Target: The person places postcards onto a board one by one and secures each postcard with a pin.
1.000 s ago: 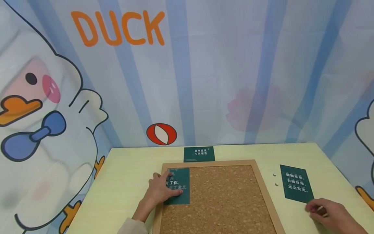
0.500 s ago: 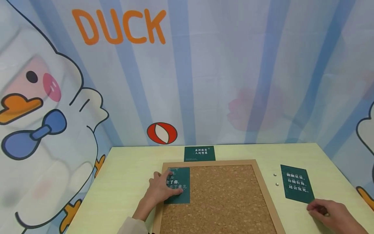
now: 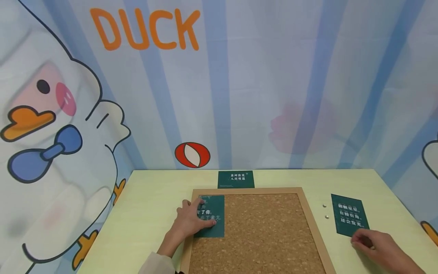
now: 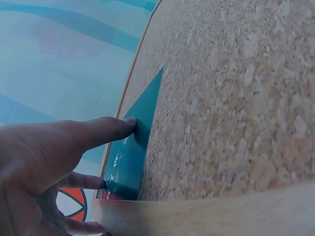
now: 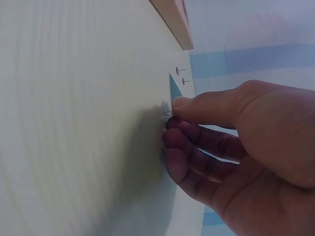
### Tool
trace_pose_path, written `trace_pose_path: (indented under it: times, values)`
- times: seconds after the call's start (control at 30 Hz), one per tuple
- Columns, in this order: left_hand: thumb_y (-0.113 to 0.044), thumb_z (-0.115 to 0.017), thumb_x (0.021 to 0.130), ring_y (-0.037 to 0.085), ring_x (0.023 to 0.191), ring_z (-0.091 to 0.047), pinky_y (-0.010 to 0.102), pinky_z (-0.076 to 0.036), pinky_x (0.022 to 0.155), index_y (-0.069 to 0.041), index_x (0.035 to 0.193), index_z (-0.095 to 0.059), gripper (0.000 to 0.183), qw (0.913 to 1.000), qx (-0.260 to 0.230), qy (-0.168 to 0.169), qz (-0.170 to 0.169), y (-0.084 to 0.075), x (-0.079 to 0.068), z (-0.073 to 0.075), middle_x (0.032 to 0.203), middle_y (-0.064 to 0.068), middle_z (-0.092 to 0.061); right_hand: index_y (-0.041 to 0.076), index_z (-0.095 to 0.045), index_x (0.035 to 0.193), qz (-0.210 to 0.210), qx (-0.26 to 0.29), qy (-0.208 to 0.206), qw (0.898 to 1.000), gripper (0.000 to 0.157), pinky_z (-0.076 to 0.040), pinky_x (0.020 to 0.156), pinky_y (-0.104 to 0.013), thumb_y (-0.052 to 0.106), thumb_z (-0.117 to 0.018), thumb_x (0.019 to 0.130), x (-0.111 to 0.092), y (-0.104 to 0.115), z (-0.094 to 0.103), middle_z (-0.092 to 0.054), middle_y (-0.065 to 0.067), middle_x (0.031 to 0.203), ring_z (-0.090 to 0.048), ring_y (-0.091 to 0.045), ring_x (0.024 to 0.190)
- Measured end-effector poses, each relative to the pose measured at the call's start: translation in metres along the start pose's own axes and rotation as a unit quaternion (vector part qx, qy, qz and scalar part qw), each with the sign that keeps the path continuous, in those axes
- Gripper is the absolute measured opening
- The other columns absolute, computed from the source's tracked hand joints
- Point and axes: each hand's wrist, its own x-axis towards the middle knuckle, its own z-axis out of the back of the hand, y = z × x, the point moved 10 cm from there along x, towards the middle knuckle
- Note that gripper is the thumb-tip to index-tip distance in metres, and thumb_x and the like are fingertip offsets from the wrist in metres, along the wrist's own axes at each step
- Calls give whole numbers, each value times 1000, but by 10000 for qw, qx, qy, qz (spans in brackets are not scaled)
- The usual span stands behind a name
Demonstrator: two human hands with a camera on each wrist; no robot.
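A dark green card with white lettering (image 3: 217, 228) lies in the upper left corner of the framed cork board (image 3: 267, 228). My left hand (image 3: 191, 220) presses it there, thumb and fingers spread over it; in the left wrist view the thumb (image 4: 115, 129) touches its face. At the right, my right hand (image 3: 380, 247) is low over the table by the near corner of another green card (image 3: 349, 213). In the right wrist view a thumbtack (image 5: 169, 113) is pinched between thumb and forefinger, its pin showing; its head is mostly hidden by the fingers.
Two loose thumbtacks (image 3: 324, 206) lie between the board's frame (image 3: 313, 224) and the right-hand card. A third green card (image 3: 236, 179) lies behind the board. Beyond the pale table (image 3: 154, 198) hangs a curtain (image 3: 253, 76) printed with a duck.
My right hand has shifted slightly left along the near edge of the right-hand card, fingers drawn together. My left hand stays on its card. The head view has turned slightly.
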Motion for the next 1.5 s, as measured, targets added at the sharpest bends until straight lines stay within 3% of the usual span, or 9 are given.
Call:
trace_pose_path:
  times: [0.33, 0.57, 0.73, 1.03, 1.17, 1.33, 1.5]
  values:
    - [-52, -92, 75, 43, 115, -45, 62, -52, 86, -17, 145, -56, 86, 10000, 13, -22, -52, -1, -1, 1, 133, 24, -43, 1, -69, 93, -57, 108, 192, 9997, 6, -50, 66, -31, 5, -72, 95, -3, 4, -5, -63, 1, 86, -54, -20, 77]
    - [-52, -91, 75, 42, 114, -44, 61, -52, 86, -18, 145, -56, 86, 10000, 5, -9, -53, -1, -1, 1, 132, 23, -43, -3, -70, 94, -173, 66, 421, 9989, 4, -52, 68, -32, 1, -70, 96, -5, 4, -6, -63, 0, 84, -55, -20, 77]
    - [-52, -92, 75, 42, 115, -44, 62, -52, 87, -18, 146, -57, 86, 10000, -20, -2, -29, 0, -2, 1, 134, 23, -43, -1, -70, 91, -50, 6, 338, 9994, 6, -52, 67, -33, -1, -67, 97, -3, 3, -4, -65, 0, 85, -55, -20, 76]
    - [-50, -92, 75, 42, 116, -44, 62, -52, 88, -19, 145, -58, 84, 10000, -71, 3, -40, 0, -1, 1, 134, 22, -43, 4, -71, 90, 129, -228, 100, 9996, 6, -54, 69, -35, -1, -73, 92, 1, 3, 3, -65, 0, 86, -58, -18, 77]
    - [-50, -92, 75, 42, 117, -44, 62, -52, 88, -19, 144, -58, 83, 10000, -64, -19, -55, 0, -2, 1, 134, 22, -43, 10, -70, 90, 556, -298, -213, 9978, 12, -55, 68, -32, -2, -74, 92, 1, 18, 11, -66, 3, 86, -58, -11, 75]
    - [-49, -92, 75, 42, 116, -44, 62, -51, 88, -19, 144, -58, 82, 9999, -143, -47, -78, 0, -3, 3, 133, 22, -43, 12, -69, 93, 1279, -174, -618, 9897, 13, -52, 62, -27, -1, -74, 93, 4, 53, 25, -65, 8, 84, -58, -2, 70]
    - [-48, -93, 75, 41, 115, -44, 61, -51, 88, -19, 143, -59, 82, 9997, -189, -51, -125, -2, -4, 3, 131, 21, -44, 7, -71, 105, 2004, 148, -1130, 9731, 17, -49, 56, -26, -2, -75, 91, 10, 93, 41, -67, 10, 83, -61, -1, 69]
